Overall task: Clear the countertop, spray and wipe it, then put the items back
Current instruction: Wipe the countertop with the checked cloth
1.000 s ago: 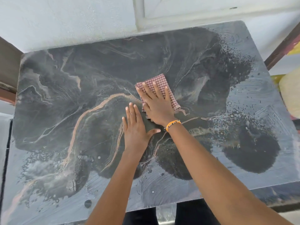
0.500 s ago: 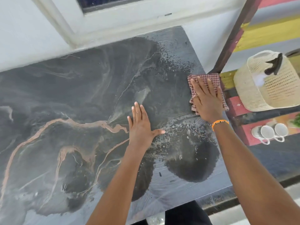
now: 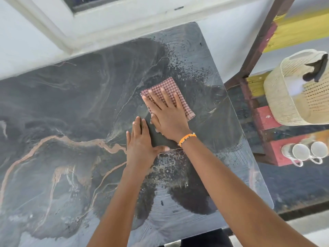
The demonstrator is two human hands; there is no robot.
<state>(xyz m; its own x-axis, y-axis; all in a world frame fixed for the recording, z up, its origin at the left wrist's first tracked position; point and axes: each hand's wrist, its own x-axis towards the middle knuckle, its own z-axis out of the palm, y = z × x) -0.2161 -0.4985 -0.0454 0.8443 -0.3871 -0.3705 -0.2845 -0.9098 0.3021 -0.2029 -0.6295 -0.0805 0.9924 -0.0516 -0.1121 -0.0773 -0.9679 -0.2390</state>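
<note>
My right hand [image 3: 168,113] lies flat, fingers spread, on a folded checked cloth [image 3: 169,90] on the dark marbled countertop [image 3: 71,113]. My left hand [image 3: 140,145] rests palm-down just beside it, on bare stone. Wet streaks and droplets cover the right side. Right of the countertop: a woven basket [image 3: 284,97], two white cups [image 3: 308,152].

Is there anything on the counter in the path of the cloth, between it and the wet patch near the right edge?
Nothing visible. The right hand lies flat on the checked cloth, and the countertop from there to its right edge carries only spray droplets and smears. The left hand rests flat on the opposite side, out of that path.
</note>
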